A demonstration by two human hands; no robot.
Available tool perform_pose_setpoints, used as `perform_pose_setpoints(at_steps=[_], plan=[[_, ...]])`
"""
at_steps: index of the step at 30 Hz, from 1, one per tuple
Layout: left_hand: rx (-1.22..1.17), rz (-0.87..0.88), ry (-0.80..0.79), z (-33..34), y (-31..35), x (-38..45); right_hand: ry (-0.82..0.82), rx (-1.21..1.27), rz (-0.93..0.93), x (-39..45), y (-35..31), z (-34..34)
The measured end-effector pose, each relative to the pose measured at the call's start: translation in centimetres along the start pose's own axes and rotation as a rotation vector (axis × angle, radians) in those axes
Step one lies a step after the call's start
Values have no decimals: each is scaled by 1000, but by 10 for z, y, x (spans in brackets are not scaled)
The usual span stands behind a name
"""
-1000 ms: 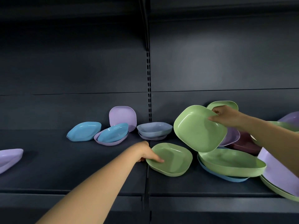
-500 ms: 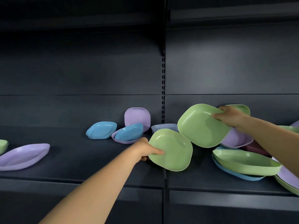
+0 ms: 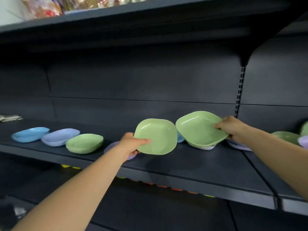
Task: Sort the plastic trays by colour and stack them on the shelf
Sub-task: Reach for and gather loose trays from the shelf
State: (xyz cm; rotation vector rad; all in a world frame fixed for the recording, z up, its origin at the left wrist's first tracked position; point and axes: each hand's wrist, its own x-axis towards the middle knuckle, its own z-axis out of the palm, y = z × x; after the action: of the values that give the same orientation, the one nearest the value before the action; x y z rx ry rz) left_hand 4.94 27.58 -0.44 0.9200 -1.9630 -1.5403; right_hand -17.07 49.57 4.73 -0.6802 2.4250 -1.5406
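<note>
Far left end of the shelf (image 3: 191, 165), toward the back: a blue tray (image 3: 30, 134) is seen, lying flat. Just beside it, a pale lilac tray (image 3: 60, 136); the two rims appear to touch or overlap slightly. Next, a green tray (image 3: 84, 143), nearer the front edge, its rim against the lilac one.

Mid-shelf: a purple tray (image 3: 111, 147) is partly hidden behind the left wrist. The left hand (image 3: 131, 144) is clamped on the near-left rim of a second green tray (image 3: 157, 136), thumb over the inner face, fingers (image 3: 137, 152) curled beneath. This tray is held clear of the shelf, tilted so its hollow faces the camera.

Behind the gap between the two held trays, a sliver of another blue tray (image 3: 180, 138) is visible.

Right of centre: a third green tray (image 3: 200, 128) is held by the right hand (image 3: 233, 128), thumb on the inner right rim, fingers wrapped under the edge. It is tilted, its lower side close over a whitish-lilac tray (image 3: 205, 148) on the shelf; contact cannot be judged.

Under the right wrist, a further lilac tray (image 3: 240, 146) is noted. Toward the right end of the shelf, blurred green and purple trays (image 3: 288, 136) are piled.

Upper shelf, top-left corner: blurred packaged goods (image 3: 50, 5).
</note>
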Motion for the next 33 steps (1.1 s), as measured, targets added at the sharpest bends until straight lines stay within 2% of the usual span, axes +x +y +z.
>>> perform_pose_setpoints(at_steps=[5,8,11,14,22,33], plan=[[-42,13,81,-112,-27,0,-31,22,48,-33,-47,111],[-77,-13,129,-164,-45,-4,-104,32,85,-60,-63,171],[-104,-33,189,-210,-60,-5,-182,126,128,-75,-80,217],[-118,-47,247,-250,-67,0,-186,224,177,-76,-97,256],[-141,-51,384,-322,-89,30,-210,365,241,-61,-136,337],[-73,-85,415,-382,-106,109,-273,186,249,-21,-139,423]])
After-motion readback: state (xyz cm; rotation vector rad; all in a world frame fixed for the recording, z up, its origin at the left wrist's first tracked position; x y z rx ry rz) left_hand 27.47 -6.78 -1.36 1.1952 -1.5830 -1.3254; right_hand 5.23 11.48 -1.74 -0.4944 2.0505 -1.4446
